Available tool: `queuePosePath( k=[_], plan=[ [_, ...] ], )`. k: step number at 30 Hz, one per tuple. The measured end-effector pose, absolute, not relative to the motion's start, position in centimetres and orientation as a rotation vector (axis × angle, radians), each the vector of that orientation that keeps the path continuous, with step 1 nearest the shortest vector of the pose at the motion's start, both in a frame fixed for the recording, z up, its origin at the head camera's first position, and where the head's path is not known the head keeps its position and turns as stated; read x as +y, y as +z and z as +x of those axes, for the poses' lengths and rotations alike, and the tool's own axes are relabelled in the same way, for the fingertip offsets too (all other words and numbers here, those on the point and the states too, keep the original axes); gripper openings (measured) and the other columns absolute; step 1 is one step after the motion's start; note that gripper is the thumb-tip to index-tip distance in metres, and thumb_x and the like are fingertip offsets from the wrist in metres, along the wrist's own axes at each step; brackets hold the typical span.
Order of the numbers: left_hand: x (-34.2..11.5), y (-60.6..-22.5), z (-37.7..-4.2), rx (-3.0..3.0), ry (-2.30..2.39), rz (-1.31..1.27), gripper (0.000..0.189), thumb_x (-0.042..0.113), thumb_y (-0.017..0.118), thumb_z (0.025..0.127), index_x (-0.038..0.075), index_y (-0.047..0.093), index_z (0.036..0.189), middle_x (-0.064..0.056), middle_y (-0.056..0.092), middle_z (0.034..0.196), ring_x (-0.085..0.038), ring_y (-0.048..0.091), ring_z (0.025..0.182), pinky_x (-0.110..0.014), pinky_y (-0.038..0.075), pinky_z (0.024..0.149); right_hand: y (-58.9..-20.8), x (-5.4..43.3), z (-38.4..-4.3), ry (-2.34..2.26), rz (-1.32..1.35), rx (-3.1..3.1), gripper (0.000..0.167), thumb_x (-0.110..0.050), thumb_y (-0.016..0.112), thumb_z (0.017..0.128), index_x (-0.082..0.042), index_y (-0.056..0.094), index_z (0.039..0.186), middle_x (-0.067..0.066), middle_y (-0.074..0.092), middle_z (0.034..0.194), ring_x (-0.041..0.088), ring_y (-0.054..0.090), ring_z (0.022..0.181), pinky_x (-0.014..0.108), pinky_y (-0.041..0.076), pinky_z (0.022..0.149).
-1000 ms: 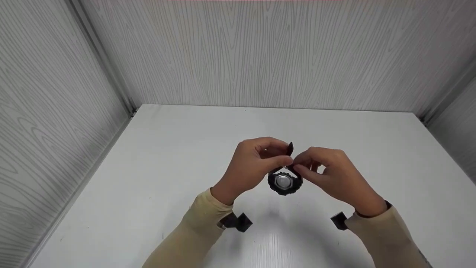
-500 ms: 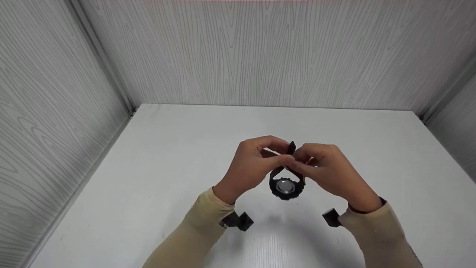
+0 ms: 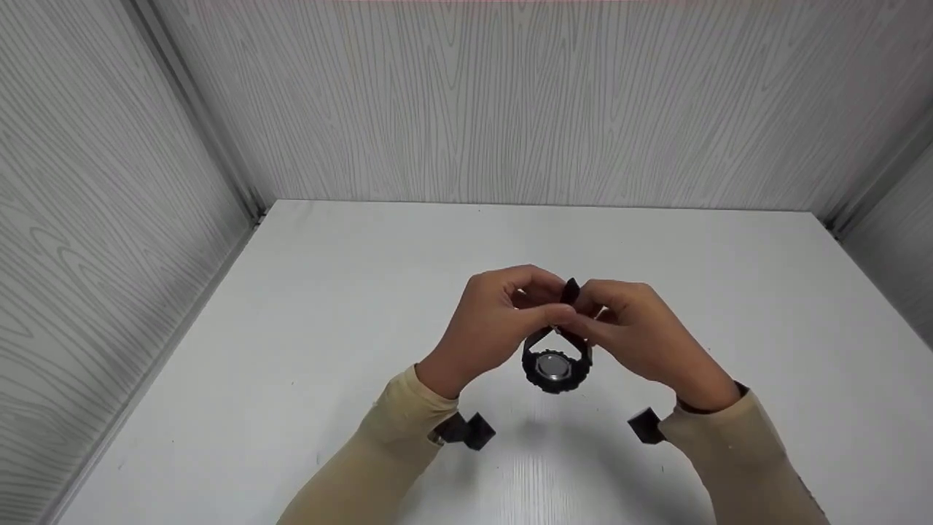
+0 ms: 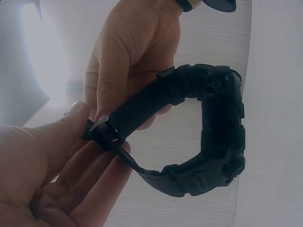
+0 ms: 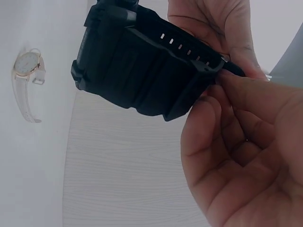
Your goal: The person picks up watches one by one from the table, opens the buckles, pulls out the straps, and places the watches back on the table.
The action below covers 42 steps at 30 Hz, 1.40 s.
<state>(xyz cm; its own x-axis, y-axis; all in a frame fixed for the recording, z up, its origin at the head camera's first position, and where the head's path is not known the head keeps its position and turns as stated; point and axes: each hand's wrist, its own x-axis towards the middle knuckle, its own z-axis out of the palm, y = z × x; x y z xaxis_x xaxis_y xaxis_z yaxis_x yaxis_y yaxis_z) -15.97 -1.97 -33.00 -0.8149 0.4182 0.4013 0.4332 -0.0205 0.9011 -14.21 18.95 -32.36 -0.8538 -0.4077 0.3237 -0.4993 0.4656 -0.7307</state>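
Note:
A black wristwatch (image 3: 554, 370) hangs below both hands in the head view, its round silver back facing up. Its strap forms a loop, with the pointed end sticking up between the fingers. My left hand (image 3: 492, 317) pinches the strap near that end between thumb and fingers. Opposite it, my right hand (image 3: 641, 332) pinches the strap's other side near the buckle, thumb tips nearly meeting. In the left wrist view the metal buckle (image 4: 100, 123) shows with the strap running through it. A row of strap holes (image 5: 180, 46) appears in the right wrist view.
Beneath the hands lies a white tabletop (image 3: 350, 292), bounded by wood-grain panels (image 3: 466, 102) at the back and sides. A second watch with a pale strap (image 5: 28, 64) is at the left of the right wrist view. Each wrist carries a small black camera (image 3: 477, 432).
My right hand has moved left, closer to my left hand, and its fingers have come together on the strap. The watch case hangs slightly lower. My left hand stays almost still.

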Motion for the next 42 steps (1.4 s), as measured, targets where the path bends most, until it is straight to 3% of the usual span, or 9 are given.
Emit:
queuePosePath(
  k=[8,19,25,30,37,42],
  plan=[
    [-2.1,-33.0,-16.0,-2.204,-1.96,-0.95,0.016,0.02,0.083,0.09,0.013,0.078,0.104,0.004,0.077,0.095,-0.017,0.071,0.08,-0.035,0.059,0.075,-32.5,18.8,-14.2,1.2,0.851,-2.566,0.015,-0.018,0.075,0.096,-0.02,0.07,0.082,-0.012,0.068,0.081,0.011,0.063,0.07,0.028,0.054,0.063],
    [-2.0,-32.8,-16.0,-2.207,-1.97,-0.955,0.016,0.017,0.082,0.09,0.012,0.079,0.104,0.004,0.076,0.096,-0.018,0.071,0.081,-0.035,0.06,0.075,-32.9,18.8,-14.2,1.197,0.88,-2.511,0.023,-0.003,0.073,0.095,-0.02,0.067,0.081,-0.014,0.066,0.08,0.011,0.062,0.069,0.027,0.053,0.066],
    [-2.0,-32.8,-16.2,-2.17,-1.946,-0.974,0.018,0.02,0.082,0.091,0.011,0.078,0.106,0.004,0.077,0.097,-0.015,0.072,0.083,-0.035,0.06,0.077,-33.1,18.6,-14.6,1.257,0.841,-2.467,0.025,0.007,0.064,0.089,-0.016,0.064,0.083,-0.011,0.062,0.077,0.015,0.058,0.069,0.026,0.05,0.064],
    [-1.8,-33.1,-16.3,-2.181,-1.909,-0.99,0.019,0.022,0.082,0.091,0.012,0.078,0.107,0.005,0.077,0.099,-0.015,0.072,0.085,-0.033,0.06,0.077,-33.2,18.9,-14.6,1.299,0.815,-2.516,0.022,0.007,0.06,0.09,-0.015,0.062,0.085,-0.007,0.059,0.076,0.016,0.056,0.067,0.027,0.047,0.062],
    [-1.8,-33.0,-16.3,-2.193,-1.889,-0.991,0.019,0.022,0.081,0.091,0.012,0.078,0.107,0.006,0.077,0.099,-0.014,0.072,0.087,-0.036,0.059,0.08,-32.4,19.6,-14.1,1.18,0.893,-2.441,0.021,0.003,0.068,0.093,-0.018,0.066,0.092,-0.012,0.064,0.09,0.012,0.06,0.08,0.027,0.051,0.071],
    [-1.8,-33.0,-16.3,-2.184,-1.897,-0.989,0.02,0.021,0.081,0.092,0.011,0.078,0.109,0.005,0.077,0.1,-0.012,0.072,0.089,-0.035,0.059,0.082,-32.0,19.2,-14.0,1.08,0.936,-2.386,0.023,0.004,0.07,0.092,-0.019,0.068,0.091,-0.014,0.065,0.09,0.008,0.059,0.082,0.027,0.05,0.072]
  ],
)
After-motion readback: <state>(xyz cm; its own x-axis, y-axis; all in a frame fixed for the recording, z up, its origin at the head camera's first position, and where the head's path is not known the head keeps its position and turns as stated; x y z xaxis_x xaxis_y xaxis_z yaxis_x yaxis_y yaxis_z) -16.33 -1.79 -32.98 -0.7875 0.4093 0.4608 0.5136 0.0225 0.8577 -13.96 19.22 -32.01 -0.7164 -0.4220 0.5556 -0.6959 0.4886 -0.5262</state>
